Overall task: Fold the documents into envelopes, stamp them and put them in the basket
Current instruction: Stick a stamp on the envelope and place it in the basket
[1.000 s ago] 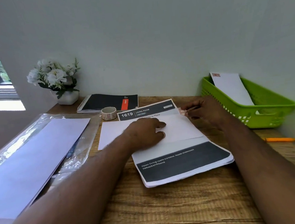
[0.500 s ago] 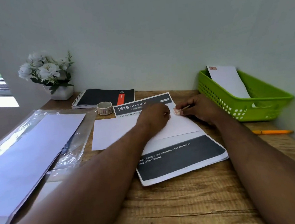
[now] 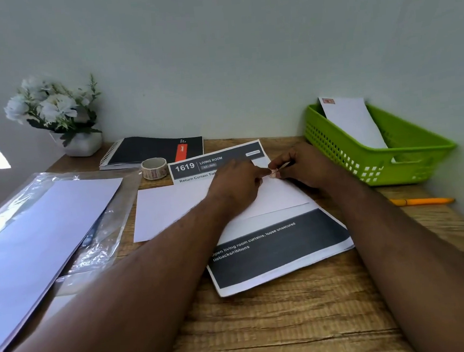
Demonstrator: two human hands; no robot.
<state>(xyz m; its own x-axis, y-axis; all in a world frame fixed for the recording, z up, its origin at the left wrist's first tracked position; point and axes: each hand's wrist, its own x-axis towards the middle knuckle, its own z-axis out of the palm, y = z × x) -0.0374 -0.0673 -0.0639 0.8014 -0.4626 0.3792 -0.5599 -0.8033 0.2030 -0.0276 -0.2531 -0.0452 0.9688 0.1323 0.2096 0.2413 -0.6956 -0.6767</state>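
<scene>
A white envelope (image 3: 172, 208) lies flat across a stack of printed documents (image 3: 281, 249) on the wooden desk. At the envelope's top right corner my right hand (image 3: 305, 167) pinches a small reddish stamp (image 3: 273, 174). My left hand (image 3: 237, 186) rests on the envelope, its fingertips touching the stamp from the left. At the right stands a green basket (image 3: 423, 155) with one stamped envelope (image 3: 351, 122) leaning in it. A roll of stamps (image 3: 154, 168) sits behind the envelope.
A clear plastic sleeve holding blank envelopes (image 3: 41, 232) covers the left of the desk. A black spiral notebook (image 3: 151, 150) and a white flower pot (image 3: 81, 143) stand at the back by the wall. An orange pen (image 3: 421, 202) lies at the right edge.
My left hand slid from the middle of the envelope up to its top right corner and now meets the right hand at the stamp. The camera tilted slightly.
</scene>
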